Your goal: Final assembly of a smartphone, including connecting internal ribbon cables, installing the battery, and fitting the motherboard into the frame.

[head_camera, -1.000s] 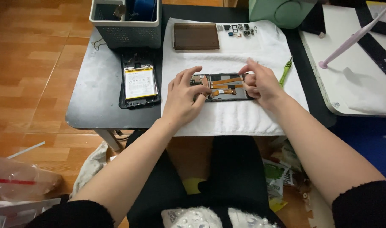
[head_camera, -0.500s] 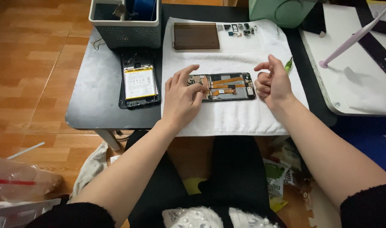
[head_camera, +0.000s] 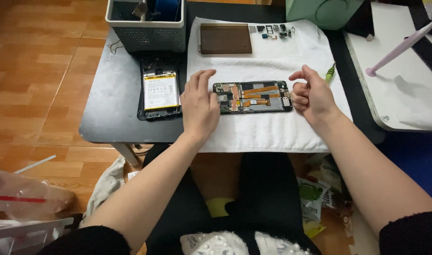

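Observation:
An opened phone frame [head_camera: 252, 97], with orange flex cables and a green board showing, lies lengthwise on a white towel [head_camera: 268, 130]. My left hand [head_camera: 199, 106] rests palm down at its left end, fingers spread, thumb against the frame's edge. My right hand [head_camera: 311, 94] hovers just off the frame's right end, raised a little. Its fingers are curled, with thumb and forefinger brought together. I can make out nothing between them.
A phone back with a yellow-white battery [head_camera: 161, 90] lies on the dark table [head_camera: 109, 113] left of the towel. Behind stand a grey basket [head_camera: 145, 28], a brown plate [head_camera: 225, 38] and small parts [head_camera: 275, 30]. A green screwdriver [head_camera: 330, 72] lies at the right.
My right hand has come off the frame's right end and drawn back to the right, fingers curling. My left hand has opened its fingers and stayed at the left end.

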